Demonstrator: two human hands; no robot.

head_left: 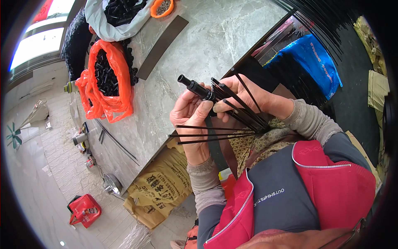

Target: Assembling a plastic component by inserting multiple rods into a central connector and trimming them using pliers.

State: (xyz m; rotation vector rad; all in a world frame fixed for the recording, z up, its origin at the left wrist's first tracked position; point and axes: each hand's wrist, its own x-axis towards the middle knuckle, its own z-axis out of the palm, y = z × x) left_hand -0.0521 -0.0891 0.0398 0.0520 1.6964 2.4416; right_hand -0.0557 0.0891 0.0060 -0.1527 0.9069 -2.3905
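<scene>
Both my hands meet over the near table edge around a black stepped plastic tube (195, 88), which looks like an umbrella runner. My left hand (188, 110) is closed on the tube, with its thumb pressed against the collar. Fingers of my right hand (244, 93) pinch at that same collar, among thin black ribs (207, 134). The ribs fan out from a gathered end near my lap, some crossing in front of my left wrist and others reaching up past my right fingers. The small part pinched in the right fingertips is too hidden to make out.
On the grey marbled table (203, 37) lie a dark flat strip (161, 47), an orange bag (127, 97) and a white bag (141, 20) of black plastic parts, and an orange bowl (154, 9) of small pieces. Black rods (323, 25) and a blue bag (311, 58) occupy the right.
</scene>
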